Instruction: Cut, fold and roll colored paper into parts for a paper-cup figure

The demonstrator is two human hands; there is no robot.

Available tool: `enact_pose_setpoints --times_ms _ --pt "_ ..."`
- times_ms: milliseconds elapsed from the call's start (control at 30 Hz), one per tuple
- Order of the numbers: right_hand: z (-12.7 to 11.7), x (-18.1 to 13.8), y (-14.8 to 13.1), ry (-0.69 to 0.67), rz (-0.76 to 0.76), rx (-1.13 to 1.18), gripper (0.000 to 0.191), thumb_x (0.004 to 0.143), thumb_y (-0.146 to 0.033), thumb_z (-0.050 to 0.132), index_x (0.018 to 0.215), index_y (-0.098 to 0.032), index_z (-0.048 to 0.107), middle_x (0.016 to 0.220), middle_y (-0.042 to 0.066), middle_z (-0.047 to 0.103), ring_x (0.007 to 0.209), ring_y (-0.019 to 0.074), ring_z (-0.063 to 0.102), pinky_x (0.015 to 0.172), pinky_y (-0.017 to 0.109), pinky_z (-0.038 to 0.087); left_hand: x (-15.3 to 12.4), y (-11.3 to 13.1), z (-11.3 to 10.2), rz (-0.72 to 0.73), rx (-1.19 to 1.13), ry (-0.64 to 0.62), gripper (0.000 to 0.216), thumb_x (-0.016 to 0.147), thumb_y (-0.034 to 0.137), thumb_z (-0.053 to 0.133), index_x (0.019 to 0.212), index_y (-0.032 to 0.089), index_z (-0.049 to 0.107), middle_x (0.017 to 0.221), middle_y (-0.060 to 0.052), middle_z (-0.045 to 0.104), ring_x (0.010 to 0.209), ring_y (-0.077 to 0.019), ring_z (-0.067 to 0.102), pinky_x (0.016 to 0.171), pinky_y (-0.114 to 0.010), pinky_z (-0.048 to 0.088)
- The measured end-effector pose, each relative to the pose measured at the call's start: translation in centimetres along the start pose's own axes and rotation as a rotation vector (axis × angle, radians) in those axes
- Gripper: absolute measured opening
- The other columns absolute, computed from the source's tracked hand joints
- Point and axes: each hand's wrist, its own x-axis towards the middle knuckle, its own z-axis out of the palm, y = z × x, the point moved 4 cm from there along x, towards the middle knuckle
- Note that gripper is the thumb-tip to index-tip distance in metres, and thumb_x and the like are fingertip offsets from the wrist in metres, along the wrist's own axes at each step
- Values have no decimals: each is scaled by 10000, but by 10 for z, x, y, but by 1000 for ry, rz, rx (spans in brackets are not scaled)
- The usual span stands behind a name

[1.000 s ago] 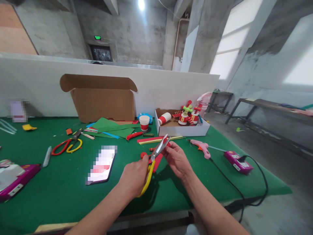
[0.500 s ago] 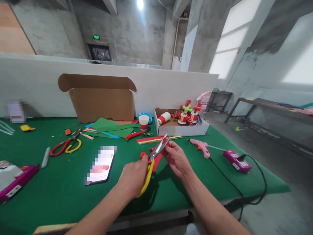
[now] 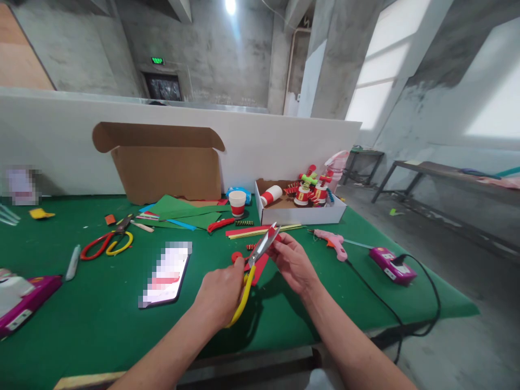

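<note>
Head view: your table wears a green mat (image 3: 101,314), and a white partition (image 3: 284,143) runs along its far edge. Behind that are bare concrete walls, a ceiling light and bright windows on the right, with a bench (image 3: 442,174) beneath them.

Your left hand (image 3: 221,295) is clenched round the yellow handles of the scissors (image 3: 255,259), whose blades point up and away toward your right hand (image 3: 293,264). That hand pinches the red paper (image 3: 260,267) at the blades, and the paper is held just above the mat, between your hands.

On the mat to the left lie a phone (image 3: 164,273) and a second pair (image 3: 104,245) of scissors. Further back are green sheets (image 3: 182,212), a cup (image 3: 237,203) and an open carton (image 3: 162,165). To the right, a white box (image 3: 303,215) holds cup crafts. A glue gun (image 3: 331,242) lies beside it, and a magenta power strip (image 3: 392,265) sits near the edge with a black cable plugged in.

Writing: a green sign (image 3: 157,60) glows above a dark doorway, too small to read. The phone screen is blurred — nothing legible there either.
</note>
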Motion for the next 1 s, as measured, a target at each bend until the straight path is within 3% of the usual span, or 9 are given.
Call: enact_pose_setpoints --times_ms 400,1000 --pt "-1 1 1 1 6 -9 251 603 -253 837 701 -187 616 725 -20 691 687 123 645 777 275 518 0 0 0 -4 9 2 354 917 176 362 1251 90 445 960 -170 700 885 -344 690 715 -463 540" --pt "0 -1 -2 8 -4 -18 258 608 -256 829 679 -203 587 715 -23 685 698 142 655 769 287 536 -1 -1 0 -6 27 2 436 915 187 362 1333 64 383 942 -183 704 892 -335 690 718 -434 536"
